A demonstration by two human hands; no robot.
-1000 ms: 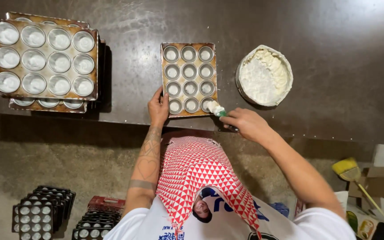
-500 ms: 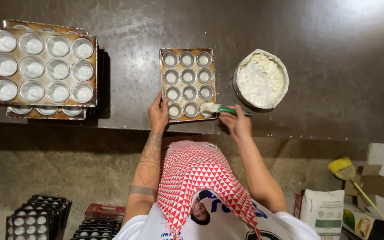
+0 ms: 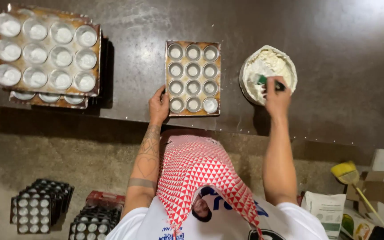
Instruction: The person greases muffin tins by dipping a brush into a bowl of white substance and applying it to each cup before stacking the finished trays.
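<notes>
So our left hand [image 3: 158, 106] presses flat on the small brown twelve-cup metal baking tray [image 3: 193, 78], while our right hand [image 3: 277, 95] grips a green-handled brush [image 3: 263, 80] inside the round bowl of white paste [image 3: 268, 73]. We judge greasing partly done.

Dim room, hard light from above

My counter [image 3: 334, 35] glares pale at top right — trays [image 3: 45, 53] throw dark shadows; floor murky, focus sharp.
</notes>
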